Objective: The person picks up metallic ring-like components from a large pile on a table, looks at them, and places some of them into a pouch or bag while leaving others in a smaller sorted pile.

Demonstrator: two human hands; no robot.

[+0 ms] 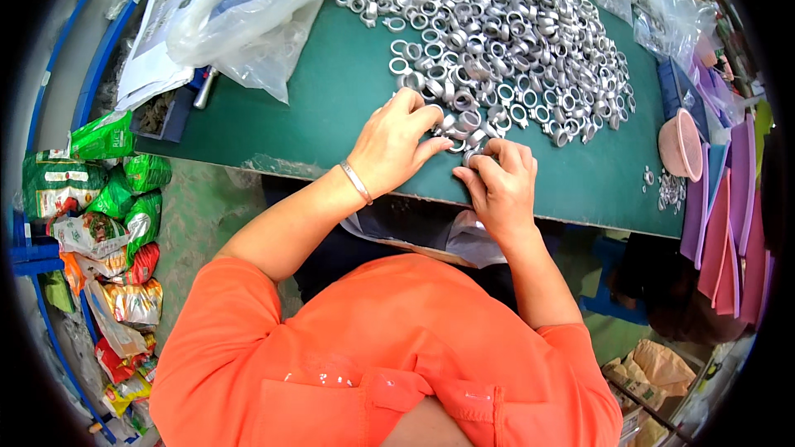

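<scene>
1. Your left hand (396,142) rests at the near edge of the pile of silver metal rings (497,29), fingers curled narrow, with the fingertips (432,116) pressed onto a few rings at the heap's front. Whether a ring is actually pinched there, you cannot tell.
2. Your right hand (497,184) sits just beside the left, close to the table's front edge. Its fingers are bent in tight around a small silver ring (469,154), which shows only in part between them.
3. A thin silver bracelet (356,181) circles your left wrist.
4. The rings lie spread across the green table (331,91), from the far side down to your hands.
5. Clear plastic bags (248,12) lie on paper sheets (161,25) at the table's far left, well apart from your hands.
6. A pink bowl (681,143) stands at the table's right end, with a small cluster of loose rings (669,189) just beside it.
7. Colourful packets (108,223) are piled on the floor to your left.
</scene>
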